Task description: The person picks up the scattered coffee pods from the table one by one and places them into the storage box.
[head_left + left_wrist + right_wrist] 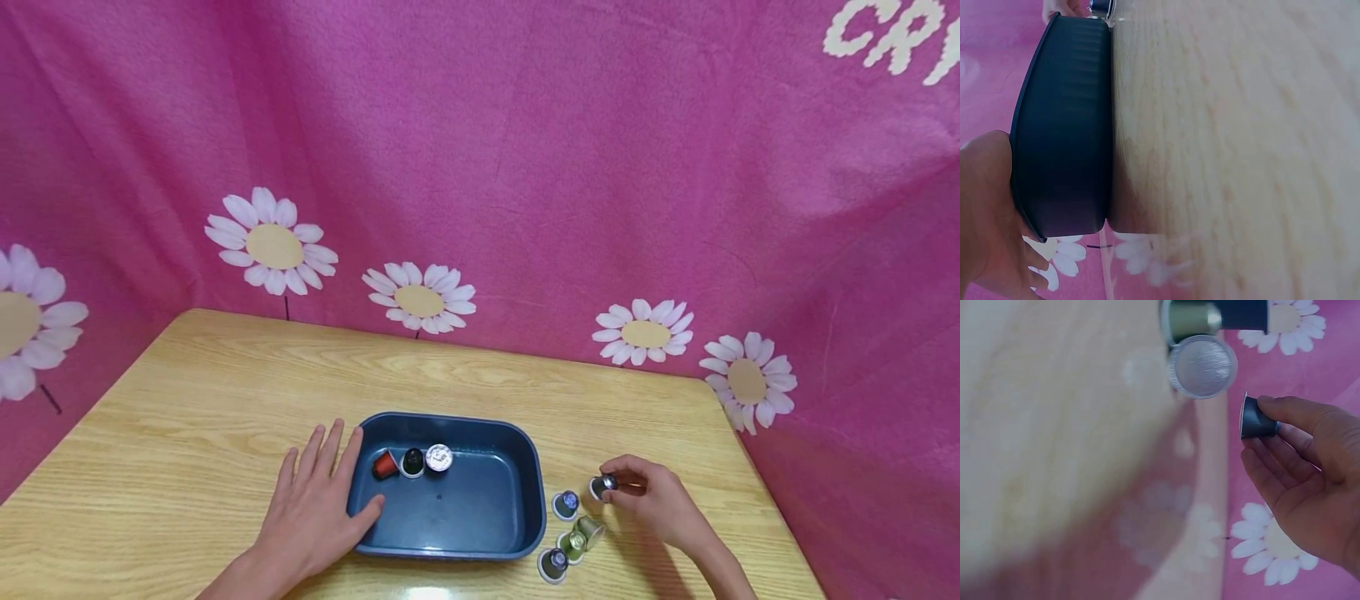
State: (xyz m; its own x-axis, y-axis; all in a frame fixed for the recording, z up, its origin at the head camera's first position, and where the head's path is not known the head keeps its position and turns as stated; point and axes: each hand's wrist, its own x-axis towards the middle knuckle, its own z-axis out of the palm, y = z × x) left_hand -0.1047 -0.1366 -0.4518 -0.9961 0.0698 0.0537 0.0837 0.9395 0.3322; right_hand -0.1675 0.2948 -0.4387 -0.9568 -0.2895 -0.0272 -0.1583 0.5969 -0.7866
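Observation:
My right hand (654, 498) pinches a dark coffee capsule (1258, 419) between thumb and fingers, to the right of the blue tray (480, 552). My left hand (318, 504) lies with straight, spread fingers against the tray's left rim. Inside the tray, toward its back left, are a red capsule (385, 465), a black capsule (412, 462) and a capsule with its silver lid up (439, 457). On the table between tray and right hand stand a blue capsule (566, 504), a green capsule (573, 546) and a dark purple capsule (553, 565); a pale green capsule (591, 531) lies on its side.
The wooden table (225, 400) reaches back to a pink cloth (480, 167) printed with white daisies. More cloth hangs along the left and right sides. The table's right edge runs beyond the right hand.

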